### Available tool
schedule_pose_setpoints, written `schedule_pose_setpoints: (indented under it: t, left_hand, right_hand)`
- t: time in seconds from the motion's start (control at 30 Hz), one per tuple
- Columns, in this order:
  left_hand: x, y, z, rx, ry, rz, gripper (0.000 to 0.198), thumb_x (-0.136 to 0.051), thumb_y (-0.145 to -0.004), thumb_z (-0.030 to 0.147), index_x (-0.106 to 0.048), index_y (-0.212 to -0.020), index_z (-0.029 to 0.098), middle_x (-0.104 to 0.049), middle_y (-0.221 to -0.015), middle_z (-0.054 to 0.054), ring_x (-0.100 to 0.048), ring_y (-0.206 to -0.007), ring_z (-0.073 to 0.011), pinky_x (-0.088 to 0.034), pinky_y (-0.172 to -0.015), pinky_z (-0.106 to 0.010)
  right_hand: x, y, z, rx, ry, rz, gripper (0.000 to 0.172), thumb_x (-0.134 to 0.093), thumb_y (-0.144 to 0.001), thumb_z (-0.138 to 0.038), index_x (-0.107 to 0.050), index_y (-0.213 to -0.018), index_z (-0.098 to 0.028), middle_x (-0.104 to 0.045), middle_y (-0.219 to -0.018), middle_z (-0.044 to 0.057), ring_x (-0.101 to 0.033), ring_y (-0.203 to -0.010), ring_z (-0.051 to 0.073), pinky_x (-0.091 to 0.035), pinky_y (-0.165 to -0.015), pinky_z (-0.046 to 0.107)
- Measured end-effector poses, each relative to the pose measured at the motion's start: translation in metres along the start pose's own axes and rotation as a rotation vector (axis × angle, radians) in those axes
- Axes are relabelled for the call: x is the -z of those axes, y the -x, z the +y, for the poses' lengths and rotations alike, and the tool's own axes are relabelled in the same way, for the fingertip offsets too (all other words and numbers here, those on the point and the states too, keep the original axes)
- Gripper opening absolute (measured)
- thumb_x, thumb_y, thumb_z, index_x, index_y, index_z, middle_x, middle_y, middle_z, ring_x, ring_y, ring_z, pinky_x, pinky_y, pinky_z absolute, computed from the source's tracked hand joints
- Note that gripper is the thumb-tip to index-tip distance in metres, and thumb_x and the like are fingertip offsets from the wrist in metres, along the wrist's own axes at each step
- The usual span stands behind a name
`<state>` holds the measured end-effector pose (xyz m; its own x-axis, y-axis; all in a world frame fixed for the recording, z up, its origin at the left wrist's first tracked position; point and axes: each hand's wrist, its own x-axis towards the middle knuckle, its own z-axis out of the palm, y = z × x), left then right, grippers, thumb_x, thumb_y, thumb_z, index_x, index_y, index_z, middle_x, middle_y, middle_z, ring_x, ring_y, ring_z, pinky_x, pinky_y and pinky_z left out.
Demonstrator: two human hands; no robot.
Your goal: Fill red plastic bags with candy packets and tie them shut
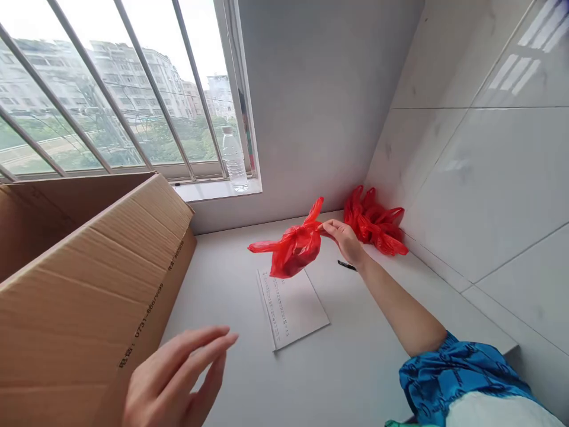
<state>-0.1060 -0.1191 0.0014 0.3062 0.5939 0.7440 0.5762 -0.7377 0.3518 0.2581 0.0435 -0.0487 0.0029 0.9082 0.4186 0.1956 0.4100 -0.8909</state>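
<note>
A red plastic bag [294,248] with something bundled inside hangs above a sheet of paper [296,308] with handwriting-like marks. My right hand [342,236] pinches the bag by one of its handles. Its contents are hidden by the plastic. Nearer to me, my left hand [180,379] is raised over the white tabletop [355,367], fingers apart and holding nothing, close to the cardboard box [102,284]. A black pen [347,265] lies under my right wrist, partly covered.
A pile of red plastic bags [376,222] lies in the far right corner by the tiled wall [498,178]. On the windowsill [208,191] stands a clear water bottle [234,159]. The tall open box takes up the left side, below the barred window [111,89].
</note>
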Motion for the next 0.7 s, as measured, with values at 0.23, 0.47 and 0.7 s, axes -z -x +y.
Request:
schedule_pose_setpoints:
  t: [0.23,0.47,0.7]
  left_hand:
    - [-0.084,-0.015,-0.021,0.362,0.042,-0.192,0.023,-0.051,-0.096,0.032,-0.064,-0.115,0.026,-0.062,-0.122,-0.007,-0.064,-0.101,-0.0207,-0.049,-0.047,-0.021]
    - [-0.122,-0.022,-0.007,0.32,0.069,-0.423,0.028,-0.063,-0.091,0.039,-0.063,-0.116,0.029,-0.07,-0.106,-0.001,-0.066,-0.087,-0.0179,-0.051,-0.081,-0.035]
    - [-0.136,-0.01,-0.023,0.365,0.174,-0.34,0.014,-0.053,-0.096,0.024,-0.067,-0.097,0.024,-0.07,-0.087,-0.001,-0.062,-0.08,-0.0146,-0.048,-0.07,-0.027]
  right_hand:
    - [-0.035,0.085,0.004,-0.148,0.366,-0.254,0.028,-0.055,-0.092,-0.049,-0.068,-0.093,-0.024,-0.074,-0.092,0.002,-0.066,-0.07,0.018,-0.05,-0.067,0.033]
    - [-0.042,0.099,-0.012,-0.047,0.476,-0.137,0.023,-0.062,-0.09,-0.048,-0.059,-0.097,-0.026,-0.071,-0.102,0.0,-0.064,-0.067,0.015,-0.047,-0.061,0.029]
    - [-0.049,0.108,-0.013,0.217,0.451,-0.13,0.018,-0.061,-0.093,-0.034,-0.061,-0.108,-0.025,-0.065,-0.116,0.006,-0.06,-0.066,0.011,-0.046,-0.058,0.027]
